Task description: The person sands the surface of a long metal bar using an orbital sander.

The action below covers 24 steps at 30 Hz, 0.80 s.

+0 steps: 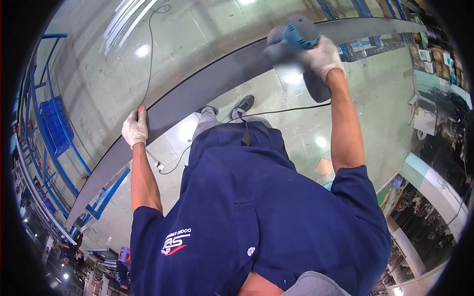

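Observation:
A long, narrow dark-grey panel stretches across in front of me, from lower left to upper right. My left hand, in a white knit glove with a reddish fingertip, grips the panel across its width, fingers bent at the far edge. My right hand, gloved too, is closed around a teal and dark power sander. The sander is over the panel's right half and smeared by motion; contact with the surface cannot be made out. A dark bag-like part hangs beneath my right wrist.
Blue metal racks with a blue crate stand left. White strips lie on the floor at the upper left. A black cable runs past my shoes. Boxes and shelving with stacked profiles line the right.

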Motion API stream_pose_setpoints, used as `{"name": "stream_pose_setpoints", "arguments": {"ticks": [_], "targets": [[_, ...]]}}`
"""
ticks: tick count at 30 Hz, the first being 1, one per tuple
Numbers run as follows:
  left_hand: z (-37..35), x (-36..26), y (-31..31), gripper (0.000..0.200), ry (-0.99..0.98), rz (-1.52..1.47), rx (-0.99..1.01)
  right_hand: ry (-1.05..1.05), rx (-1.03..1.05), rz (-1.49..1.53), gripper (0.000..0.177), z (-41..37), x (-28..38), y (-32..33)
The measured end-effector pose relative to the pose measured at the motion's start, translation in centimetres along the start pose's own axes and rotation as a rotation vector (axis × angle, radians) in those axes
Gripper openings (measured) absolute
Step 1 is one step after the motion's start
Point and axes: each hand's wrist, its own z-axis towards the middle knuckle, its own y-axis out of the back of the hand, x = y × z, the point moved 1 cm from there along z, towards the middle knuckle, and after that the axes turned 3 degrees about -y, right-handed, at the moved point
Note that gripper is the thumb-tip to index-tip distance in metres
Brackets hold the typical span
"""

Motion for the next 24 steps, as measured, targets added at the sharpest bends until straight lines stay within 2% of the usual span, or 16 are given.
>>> {"name": "stream_pose_setpoints", "arguments": {"ticks": [2, 4, 11, 15, 18, 19, 24], "targets": [[-0.1, -0.1, 0.1, 0.075, -0.001, 0.022, 0.004, -0.203, 0.068, 0.185, 0.032, 0.7, -0.5, 1.6], [0.0, -0.1, 0.0, 0.075, -0.005, 0.026, -0.001, -0.261, 0.046, 0.178, 0.030, 1.0, -0.4, 2.5], [-0.1, -0.1, 0.0, 0.076, -0.019, 0.007, -0.008, -0.180, 0.056, 0.110, 0.038, -1.3, 0.5, 0.0], [0.1, 0.4, -0.2, 0.073, -0.061, -0.038, -0.005, -0.214, 0.115, 0.164, 0.036, -4.6, 4.5, -1.6], [0.0, 0.1, 0.4, 0.071, -0.047, -0.051, 0.029, -0.106, 0.080, 0.100, 0.030, -5.2, 5.0, -4.5], [0.4, 0.8, -0.4, 0.064, -0.064, -0.012, 0.021, -0.109, 0.095, 0.128, 0.033, -6.2, 5.9, -4.7], [0.6, 1.1, -0.4, 0.063, -0.094, -0.031, 0.042, -0.081, 0.076, 0.043, 0.045, -9.4, 8.9, -7.7]]}}
